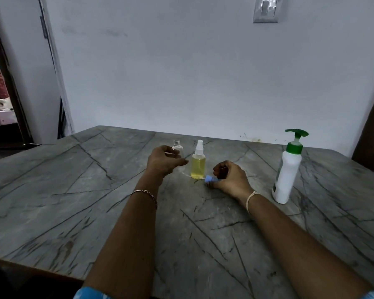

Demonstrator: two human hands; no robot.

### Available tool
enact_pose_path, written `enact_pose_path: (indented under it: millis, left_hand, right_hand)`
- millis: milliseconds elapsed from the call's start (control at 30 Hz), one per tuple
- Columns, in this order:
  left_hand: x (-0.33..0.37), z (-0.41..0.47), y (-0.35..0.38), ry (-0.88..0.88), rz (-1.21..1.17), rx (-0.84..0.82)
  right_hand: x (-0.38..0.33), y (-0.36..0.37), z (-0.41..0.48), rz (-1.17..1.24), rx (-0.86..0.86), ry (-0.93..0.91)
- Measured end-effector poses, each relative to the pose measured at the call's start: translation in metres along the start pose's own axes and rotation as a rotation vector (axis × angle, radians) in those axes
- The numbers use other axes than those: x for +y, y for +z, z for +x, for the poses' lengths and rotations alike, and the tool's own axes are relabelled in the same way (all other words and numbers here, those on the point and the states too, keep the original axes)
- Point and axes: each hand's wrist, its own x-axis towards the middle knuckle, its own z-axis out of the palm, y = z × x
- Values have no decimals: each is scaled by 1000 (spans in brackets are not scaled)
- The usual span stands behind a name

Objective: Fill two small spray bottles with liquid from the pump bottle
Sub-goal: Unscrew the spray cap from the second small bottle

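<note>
A small clear spray bottle [178, 149] stands uncapped on the table, its threaded neck bare. My left hand [163, 161] curls loosely around its front; whether the fingers touch it I cannot tell. Right beside it stands a second small spray bottle [198, 162] full of yellow liquid, with a white sprayer on top. My right hand [230, 177] rests on the table and pinches a blue sprayer cap [209, 179], whose thin white tube runs left in front of the yellow bottle. The white pump bottle [288, 171] with a green pump stands upright to the right.
The grey veined stone table [95, 201] runs back to a pale wall. A light switch [266, 9] sits high on that wall. A doorway [0, 93] opens at the far left, with a person partly visible beyond it.
</note>
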Motion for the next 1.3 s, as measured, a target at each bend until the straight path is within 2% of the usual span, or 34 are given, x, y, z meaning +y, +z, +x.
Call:
enact_pose_path:
  millis: [167, 500, 867, 1300]
  left_hand:
    - [5, -2, 1, 7, -52, -35]
    - [12, -11, 7, 26, 14, -181]
    - [19, -16, 3, -10, -20, -187]
    - [21, -16, 12, -28, -16, -206]
  right_hand:
    - [0, -4, 1, 4, -24, 5]
    - [-4, -11, -2, -45, -103, 37]
    - [-6, 4, -2, -253, -37, -50]
    - [-7, 7, 7, -312, -52, -92]
